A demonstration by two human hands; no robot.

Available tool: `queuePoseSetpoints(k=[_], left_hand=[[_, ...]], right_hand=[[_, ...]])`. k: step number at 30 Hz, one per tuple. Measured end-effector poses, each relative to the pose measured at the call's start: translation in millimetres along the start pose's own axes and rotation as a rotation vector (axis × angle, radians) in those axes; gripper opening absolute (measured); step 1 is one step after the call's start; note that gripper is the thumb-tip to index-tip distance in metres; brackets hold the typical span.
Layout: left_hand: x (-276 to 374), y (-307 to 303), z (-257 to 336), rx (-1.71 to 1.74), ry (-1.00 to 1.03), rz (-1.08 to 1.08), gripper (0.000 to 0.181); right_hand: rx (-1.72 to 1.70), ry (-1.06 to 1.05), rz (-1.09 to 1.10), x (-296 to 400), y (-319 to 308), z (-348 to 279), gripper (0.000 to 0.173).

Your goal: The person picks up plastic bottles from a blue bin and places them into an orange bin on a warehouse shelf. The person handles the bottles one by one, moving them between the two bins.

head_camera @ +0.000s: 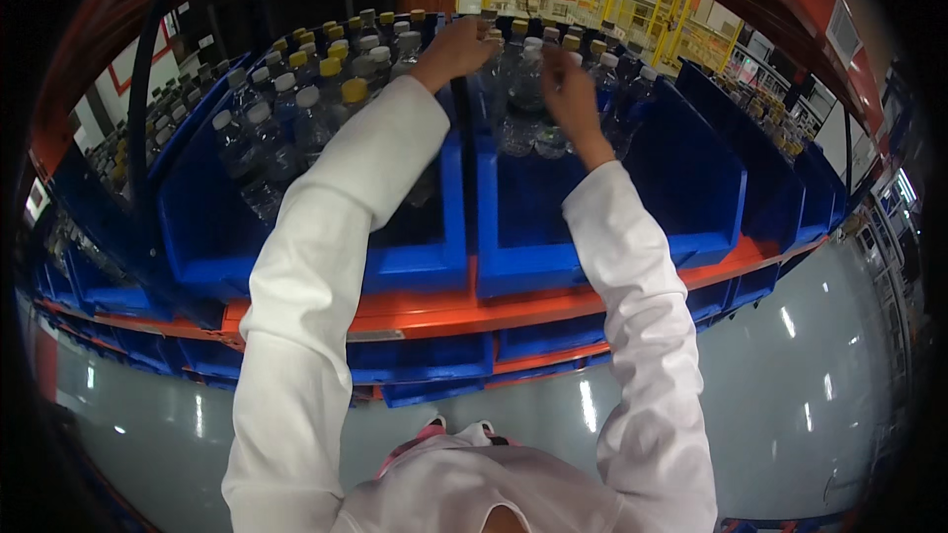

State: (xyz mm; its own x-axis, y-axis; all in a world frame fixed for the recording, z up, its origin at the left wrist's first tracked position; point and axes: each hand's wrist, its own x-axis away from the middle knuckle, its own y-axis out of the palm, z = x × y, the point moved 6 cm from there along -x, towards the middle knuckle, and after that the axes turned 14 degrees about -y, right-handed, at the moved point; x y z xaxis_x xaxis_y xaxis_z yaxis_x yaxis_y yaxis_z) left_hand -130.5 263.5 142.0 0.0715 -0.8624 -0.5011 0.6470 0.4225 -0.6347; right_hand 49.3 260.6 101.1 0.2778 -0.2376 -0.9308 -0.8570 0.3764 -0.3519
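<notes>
My left hand (455, 50) reaches over the divide between two blue plastic bins, its fingertips at the capped top of a clear plastic bottle (492, 59). Whether the fingers grip that bottle is not clear. Slightly blurred, my right hand (576, 100) has its fingers curled beside a white-capped clear bottle (526, 78) in the right bin (607, 240); its grip is hidden. Upright bottles with white or yellow caps crowd the back of this bin. The left bin (415, 255) holds many more, including a yellow-capped bottle (355, 92) by my left sleeve.
An orange shelf beam (422, 311) runs beneath the bins, with more blue bins (426, 355) on a lower level. A dark blue rack upright (111, 215) stands at left. Another bottle-filled bin (755, 141) lies to the right. Yellow fencing (629, 0) rises beyond.
</notes>
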Motion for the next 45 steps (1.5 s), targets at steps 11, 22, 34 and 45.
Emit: queuePoseSetpoints(k=[11,22,34,45], left_hand=[[-45,50,-11,-0.294,0.079,-0.191,0.053],[2,-46,49,0.232,0.071,0.080,0.048],[60,-156,117,0.400,0.257,0.396,0.050],[134,-142,26,-0.321,0.070,0.298,0.052]], right_hand=[[-0.207,0.022,-0.256,25,52,16,0.063],[-0.414,0.149,-0.131,-15,2,-35,0.045],[-0.743,-0.041,-0.012,-82,-49,-160,0.055],[-0.212,-0.364,-0.640,-54,46,-147,0.079]])
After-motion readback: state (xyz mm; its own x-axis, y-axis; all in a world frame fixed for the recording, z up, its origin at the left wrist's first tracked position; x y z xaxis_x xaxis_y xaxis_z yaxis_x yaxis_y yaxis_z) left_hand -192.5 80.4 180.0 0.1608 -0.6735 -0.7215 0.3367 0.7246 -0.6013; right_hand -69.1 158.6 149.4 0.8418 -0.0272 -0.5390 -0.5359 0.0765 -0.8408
